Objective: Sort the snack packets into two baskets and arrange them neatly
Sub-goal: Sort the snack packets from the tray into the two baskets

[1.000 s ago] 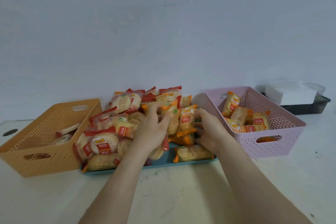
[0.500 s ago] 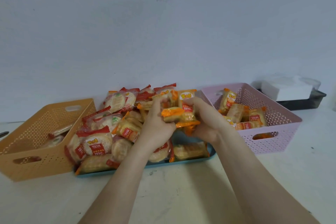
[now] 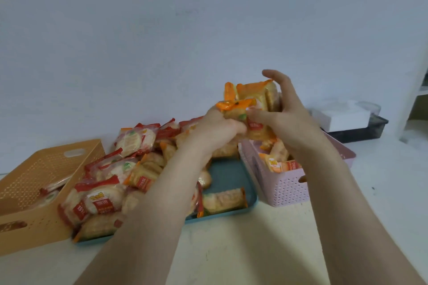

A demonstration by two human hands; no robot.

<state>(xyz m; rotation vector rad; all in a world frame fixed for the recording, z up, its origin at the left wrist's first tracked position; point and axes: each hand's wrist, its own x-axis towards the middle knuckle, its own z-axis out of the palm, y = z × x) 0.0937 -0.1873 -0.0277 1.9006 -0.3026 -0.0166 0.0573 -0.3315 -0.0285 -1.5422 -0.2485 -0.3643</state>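
Both hands hold a bunch of orange-edged snack packets [image 3: 251, 104] in the air, above the near-left rim of the pink basket [image 3: 287, 192]. My left hand [image 3: 216, 133] grips the bunch from the left and below, my right hand [image 3: 284, 111] from the right. The pink basket holds several orange-edged packets [image 3: 279, 164]. A pile of red-edged packets [image 3: 104, 201] and some orange-edged ones lies on the teal tray [image 3: 227, 173]. The orange basket [image 3: 34, 183] at the left holds a few red-edged packets [image 3: 49, 194].
A dark tray with a white box [image 3: 347, 118] stands behind the pink basket. A white shelf unit [image 3: 416, 90] is at the far right. The wall runs close behind everything. White tabletop [image 3: 231, 250] lies in front of the tray.
Both hands closed on several orange-edged packets in the pile, lifted them and carried them right, from over the tray to above the pink basket's rim. The teal tray's right part now shows.
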